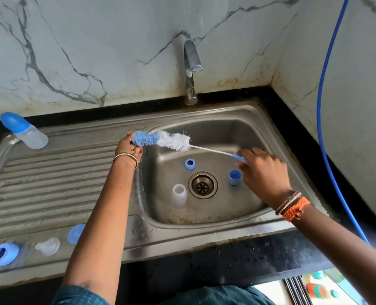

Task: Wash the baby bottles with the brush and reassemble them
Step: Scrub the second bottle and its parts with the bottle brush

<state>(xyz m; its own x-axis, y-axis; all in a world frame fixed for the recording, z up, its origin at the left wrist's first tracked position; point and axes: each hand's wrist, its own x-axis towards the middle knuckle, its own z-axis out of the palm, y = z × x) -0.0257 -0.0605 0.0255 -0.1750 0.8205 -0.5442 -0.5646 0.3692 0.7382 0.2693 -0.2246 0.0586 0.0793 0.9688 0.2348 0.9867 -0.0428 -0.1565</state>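
Pinched at both ends, the long bottle brush (pixel 162 140) with blue-and-white bristles and a thin white wire stem spans the far left part of the steel sink basin (pixel 244 133). At its near right end the right hand (pixel 263 172) curls its fingers round the small blue handle; at its far left end the left hand (pixel 128 148) holds the blue bristle tip between thumb and fingers, just over the basin's left rim.

Below the brush, on the basin floor, a small blue ring collar (pixel 189 163) lies far of the round metal drain (pixel 202 185), a blue cup-shaped cap (pixel 235 177) sits to the drain's right, just beside the right hand, and an open clear plastic bottle body (pixel 179 195) stands to the drain's left.

Farther left, on the ribbed steel drainboard (pixel 50 172), a capped clear bottle with a blue dome lid (pixel 24 130) stands at the far corner. Along the near edge lie a blue screw ring (pixel 3 254), a clear silicone teat (pixel 47 246) and another blue cap (pixel 75 234), partly hidden by the left forearm.

A chrome tap (pixel 191 71) rises behind the basin.
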